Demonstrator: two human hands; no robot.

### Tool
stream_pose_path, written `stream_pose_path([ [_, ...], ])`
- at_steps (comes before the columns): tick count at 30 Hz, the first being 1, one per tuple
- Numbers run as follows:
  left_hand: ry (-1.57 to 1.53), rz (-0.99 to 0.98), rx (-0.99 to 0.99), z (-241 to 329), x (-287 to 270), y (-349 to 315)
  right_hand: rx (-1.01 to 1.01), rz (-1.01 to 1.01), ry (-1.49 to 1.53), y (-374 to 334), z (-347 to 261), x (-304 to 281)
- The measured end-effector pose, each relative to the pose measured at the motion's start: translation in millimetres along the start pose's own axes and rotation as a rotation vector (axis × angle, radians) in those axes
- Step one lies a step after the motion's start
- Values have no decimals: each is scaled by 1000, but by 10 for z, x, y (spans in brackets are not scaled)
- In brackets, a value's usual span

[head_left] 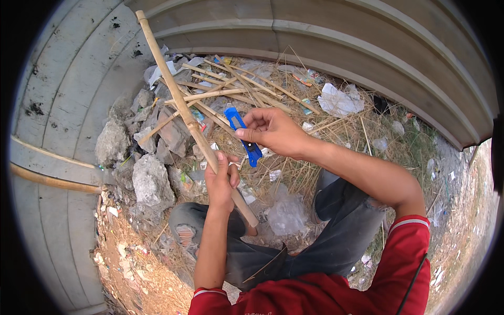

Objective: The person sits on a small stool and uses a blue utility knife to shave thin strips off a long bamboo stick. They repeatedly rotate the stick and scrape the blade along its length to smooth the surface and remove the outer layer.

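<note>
A long bamboo pole (187, 116) slants from the upper left down to between my knees. My left hand (221, 181) is closed round it near its lower end. Just to the right of the pole, my right hand (270, 132) pinches a blue utility knife (243, 137) between thumb and fingers. The knife is tilted, its top leaning left, and does not touch the pole. I cannot make out whether its blade is out.
Beyond the pole lies a heap of bamboo strips (236, 84). Broken concrete lumps (151, 181) are piled at the left. Corrugated metal sheeting (336, 31) stands behind and a panel wall (58, 100) at left. A clear plastic bag (287, 212) lies near my feet amid litter and dry grass.
</note>
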State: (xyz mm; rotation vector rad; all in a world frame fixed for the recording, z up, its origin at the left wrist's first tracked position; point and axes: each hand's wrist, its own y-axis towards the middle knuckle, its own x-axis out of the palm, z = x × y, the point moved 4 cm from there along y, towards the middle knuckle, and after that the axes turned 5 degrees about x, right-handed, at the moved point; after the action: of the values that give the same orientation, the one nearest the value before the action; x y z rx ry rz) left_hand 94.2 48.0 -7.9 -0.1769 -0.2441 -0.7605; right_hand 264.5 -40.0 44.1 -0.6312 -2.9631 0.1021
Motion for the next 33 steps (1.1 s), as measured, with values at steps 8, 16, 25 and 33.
stream_pose_path([
  [8, 138, -49, 98, 64, 53, -122, 47, -58, -43, -70, -27, 105],
  [16, 178, -202, 87, 111, 30, -241, -99, -33, -175, -259, -54, 200],
  [25, 305, -531, 21, 134, 247, -540, -70, -46, 94, -178, -364, -70],
  [33, 826, -652, -114, -39, -37, -525, -634, 328, -364, -658, -1814, -776],
])
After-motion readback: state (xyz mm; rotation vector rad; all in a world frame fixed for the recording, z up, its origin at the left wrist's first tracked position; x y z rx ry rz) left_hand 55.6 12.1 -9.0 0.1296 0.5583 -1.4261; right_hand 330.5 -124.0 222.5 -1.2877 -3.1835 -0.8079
